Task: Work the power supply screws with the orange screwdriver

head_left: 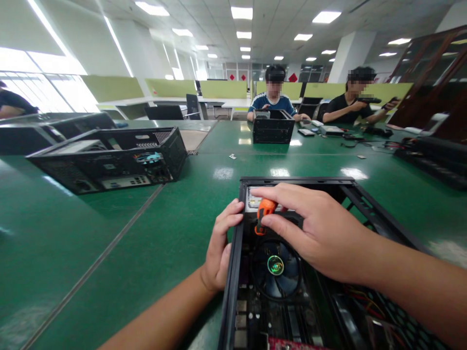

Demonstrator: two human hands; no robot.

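An open black computer case (pixel 233 253) lies on the green table (pixel 109 243) right in front of me, with a round cooling fan (pixel 276 266) and circuit board visible inside. My left hand (pixel 221 248) is closed on the case's left wall, fingers curled over its top edge. My right hand (pixel 317 231) reaches in from the right and pinches the orange handle of a screwdriver (pixel 263 214) that stands upright above the fan. The screwdriver's tip is hidden inside the case.
Another open black case (pixel 109 160) lies on its side at the left. A smaller black case (pixel 273 126) stands at the far side, where two people sit. More black equipment (pixel 434 155) and cables lie at the right edge.
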